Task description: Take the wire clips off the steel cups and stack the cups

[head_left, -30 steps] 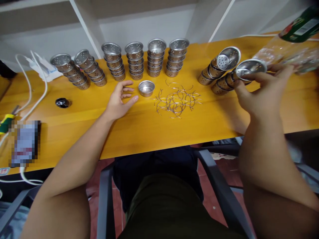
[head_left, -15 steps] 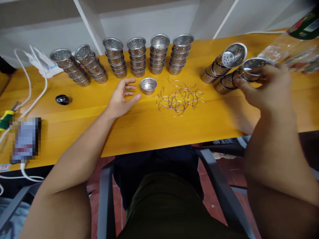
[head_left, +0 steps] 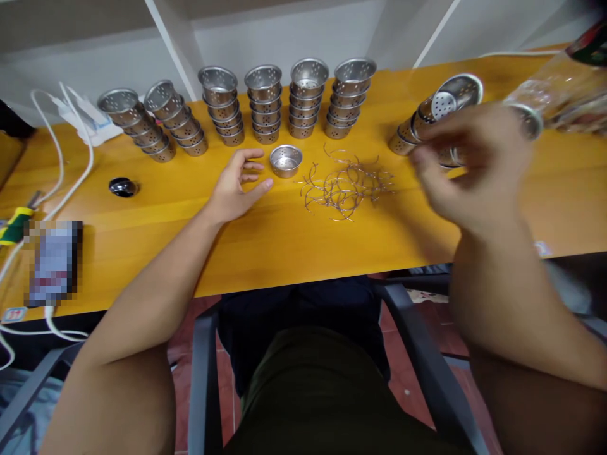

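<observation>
A left hand [head_left: 239, 189] lies half open on a yellow wooden desk [head_left: 294, 253], just beside a small perforated metal cup [head_left: 286, 161] and near loose curved wires [head_left: 348, 186]. A blurred right hand [head_left: 478, 167], fingers curled, hovers in front of leaning cup stacks [head_left: 405, 136]; six more stacks [head_left: 265, 104] line the back.

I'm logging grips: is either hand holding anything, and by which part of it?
The left hand holds nothing, open beside the small cup. The right hand is blurred; whether it holds anything cannot be told.
</observation>
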`<state>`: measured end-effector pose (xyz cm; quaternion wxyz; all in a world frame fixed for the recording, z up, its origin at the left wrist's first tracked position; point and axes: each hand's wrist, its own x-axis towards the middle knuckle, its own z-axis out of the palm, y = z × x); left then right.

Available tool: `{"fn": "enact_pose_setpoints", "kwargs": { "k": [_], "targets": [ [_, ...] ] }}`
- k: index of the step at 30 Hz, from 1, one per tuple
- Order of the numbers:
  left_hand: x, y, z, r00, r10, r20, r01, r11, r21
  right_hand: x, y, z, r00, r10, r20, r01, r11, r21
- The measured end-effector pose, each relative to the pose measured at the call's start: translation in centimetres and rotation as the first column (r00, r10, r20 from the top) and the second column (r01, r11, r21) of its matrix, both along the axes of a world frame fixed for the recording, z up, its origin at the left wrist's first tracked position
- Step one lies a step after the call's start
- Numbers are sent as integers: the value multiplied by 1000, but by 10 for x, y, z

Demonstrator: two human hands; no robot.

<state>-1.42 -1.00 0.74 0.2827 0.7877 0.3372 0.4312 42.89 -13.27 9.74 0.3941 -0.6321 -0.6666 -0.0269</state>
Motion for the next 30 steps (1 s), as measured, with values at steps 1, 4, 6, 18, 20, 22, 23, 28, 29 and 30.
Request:
{"fn": "enact_pose_setpoints", "kwargs": {
  "k": [1, 4, 6, 18, 20, 22, 23, 28, 29, 30],
  "targets": [
    [0, 0, 0, 1000, 3, -10, -3, 1000, -3, -18, 0, 1, 967, 252, 20, -252, 968, -7],
    [-1, -2, 2, 999, 15, -29, -16, 1000, -21, -62, 23, -2, 829, 552, 86, -538, 830, -146],
    [-2, -3, 3, 999, 19, -28, -20, 999, -31, -82, 52, -8, 802, 585, 118, -550, 802, -233],
    [-5, 13, -21, 997, -78, 14, 77, 997, 16, -146, 85, -13, 666, 735, 128, -695, 673, -251],
    [-5, 13, -19, 991, -134, 9, 133, 989, 72, -149, 67, -1, 628, 771, 104, -741, 634, -222],
    [-4, 10, -12, 990, -142, -3, 141, 984, 113, -150, 49, 15, 621, 782, 63, -760, 619, -199],
    [-4, 8, -8, 993, -118, -2, 117, 985, 126, -150, 38, 23, 621, 783, 31, -766, 615, -187],
    [-4, 7, 1, 999, 47, -14, -44, 987, 155, -151, -31, 57, 564, 810, -160, -825, 546, -147],
    [-4, 8, 0, 999, 49, -21, -45, 987, 157, -151, -48, 62, 546, 817, -184, -838, 528, -138],
    [-4, 9, -1, 999, 44, -25, -39, 986, 160, -149, -64, 67, 529, 823, -205, -849, 514, -128]
  ]
}}
